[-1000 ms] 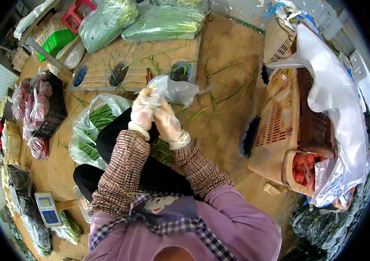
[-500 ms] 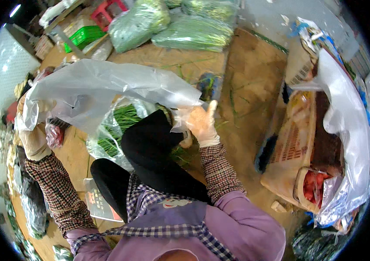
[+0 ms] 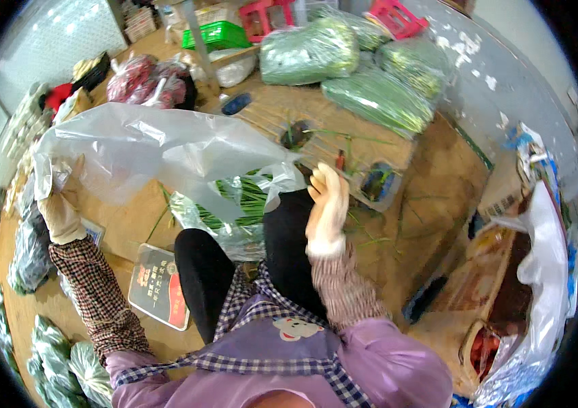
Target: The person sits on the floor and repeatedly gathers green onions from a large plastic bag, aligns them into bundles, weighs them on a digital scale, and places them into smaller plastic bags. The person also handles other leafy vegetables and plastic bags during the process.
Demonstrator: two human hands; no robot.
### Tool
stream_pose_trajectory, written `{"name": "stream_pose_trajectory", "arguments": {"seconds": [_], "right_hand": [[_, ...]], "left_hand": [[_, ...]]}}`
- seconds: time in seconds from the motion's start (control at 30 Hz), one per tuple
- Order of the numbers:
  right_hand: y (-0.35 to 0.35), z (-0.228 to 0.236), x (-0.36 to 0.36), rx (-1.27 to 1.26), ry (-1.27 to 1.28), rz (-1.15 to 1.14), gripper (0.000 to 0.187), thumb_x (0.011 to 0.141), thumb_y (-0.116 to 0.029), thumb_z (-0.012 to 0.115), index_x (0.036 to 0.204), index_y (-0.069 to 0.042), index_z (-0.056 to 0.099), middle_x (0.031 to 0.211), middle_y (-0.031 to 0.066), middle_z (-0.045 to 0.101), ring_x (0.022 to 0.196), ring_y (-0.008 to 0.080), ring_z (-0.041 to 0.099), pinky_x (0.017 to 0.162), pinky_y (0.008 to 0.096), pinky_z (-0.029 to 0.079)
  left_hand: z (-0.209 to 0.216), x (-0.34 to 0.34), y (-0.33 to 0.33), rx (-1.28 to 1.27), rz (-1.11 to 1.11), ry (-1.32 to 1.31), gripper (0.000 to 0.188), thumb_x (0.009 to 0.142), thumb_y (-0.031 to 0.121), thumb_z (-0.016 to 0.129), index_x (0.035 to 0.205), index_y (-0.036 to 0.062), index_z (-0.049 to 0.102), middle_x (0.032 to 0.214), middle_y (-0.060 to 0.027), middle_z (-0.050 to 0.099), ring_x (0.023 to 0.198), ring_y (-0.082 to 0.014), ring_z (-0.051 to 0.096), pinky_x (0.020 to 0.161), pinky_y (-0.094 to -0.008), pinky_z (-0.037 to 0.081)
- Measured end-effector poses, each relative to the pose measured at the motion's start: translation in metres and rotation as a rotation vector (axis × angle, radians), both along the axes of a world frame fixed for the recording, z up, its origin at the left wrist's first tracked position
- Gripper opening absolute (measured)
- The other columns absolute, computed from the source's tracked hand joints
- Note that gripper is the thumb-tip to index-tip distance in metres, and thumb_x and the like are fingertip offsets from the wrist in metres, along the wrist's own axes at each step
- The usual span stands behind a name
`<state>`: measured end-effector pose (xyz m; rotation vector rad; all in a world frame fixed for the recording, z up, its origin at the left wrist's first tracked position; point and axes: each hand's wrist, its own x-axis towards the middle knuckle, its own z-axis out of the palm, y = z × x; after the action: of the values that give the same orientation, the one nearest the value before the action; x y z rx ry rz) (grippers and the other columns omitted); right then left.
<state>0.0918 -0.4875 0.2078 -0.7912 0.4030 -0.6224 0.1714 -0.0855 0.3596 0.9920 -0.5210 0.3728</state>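
A large clear plastic bag stretches out in front of me. My left hand, in a pale glove, grips one end of it; the film partly covers the fingers. Just beyond the bag's other end, my right hand is raised above my knee, gloved, fingers apart and slightly bent, with nothing visible in it. Beneath the film and partly hidden by it, long green stalks lie in another clear bag by my knees.
Filled green bags lie at the far side near red stools and a green basket. Bags with reddish contents sit far left. On the right stands a crate draped with white plastic. A printed card lies beside my leg.
The view has turned, shifting the surroundings. My right hand has let go of the bag's end and opened. My left hand keeps its grip, and the bag stays spread.
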Motion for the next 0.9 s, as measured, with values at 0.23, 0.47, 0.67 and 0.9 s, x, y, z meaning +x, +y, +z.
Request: {"name": "stream_pose_trajectory", "arguments": {"seconds": [0.23,0.47,0.67,0.9], "right_hand": [[0.079,-0.004,0.006,-0.392,-0.036,1.049,0.055,0.085,-0.047,0.046,0.116,-0.002,0.044,0.104,0.01,0.056,0.093,0.0198,0.053,0.073,0.0306,0.044],[0.12,-0.001,0.069,0.106,-0.346,0.838,0.056,0.081,-0.05,0.05,0.112,-0.003,0.045,0.1,0.0064,0.053,0.089,0.017,0.051,0.077,0.0316,0.044],[0.12,0.039,0.074,0.24,-0.542,1.386,0.063,0.085,-0.05,0.042,0.11,0.007,0.051,0.116,0.0177,0.051,0.109,0.0213,0.048,0.097,0.0316,0.032],[0.13,0.038,0.079,-0.149,-0.383,1.131,0.02,0.082,-0.018,0.055,0.088,0.001,0.059,0.085,0.0095,0.063,0.075,0.0168,0.059,0.071,0.0282,0.046]], "left_hand": [[0.021,-0.026,0.034,-0.001,0.141,-0.056,0.035,0.084,0.013,0.051,0.116,0.0005,0.046,0.119,-0.0106,0.046,0.11,-0.0268,0.045,0.093,-0.0529,0.038],[0.024,-0.057,0.079,-0.036,0.225,-0.062,0.032,0.083,0.009,0.05,0.114,-0.0008,0.046,0.116,-0.0116,0.046,0.11,-0.0283,0.044,0.092,-0.0544,0.039],[0.007,-0.076,0.094,-0.117,0.218,-0.052,0.034,0.085,0.01,0.048,0.117,-0.0009,0.044,0.118,-0.0138,0.043,0.111,-0.0299,0.042,0.092,-0.0507,0.041],[-0.047,-0.068,0.13,-0.069,0.079,-0.095,0.035,0.083,0.019,0.053,0.112,0.001,0.047,0.107,-0.0097,0.053,0.098,-0.025,0.051,0.087,-0.0487,0.043]]}}
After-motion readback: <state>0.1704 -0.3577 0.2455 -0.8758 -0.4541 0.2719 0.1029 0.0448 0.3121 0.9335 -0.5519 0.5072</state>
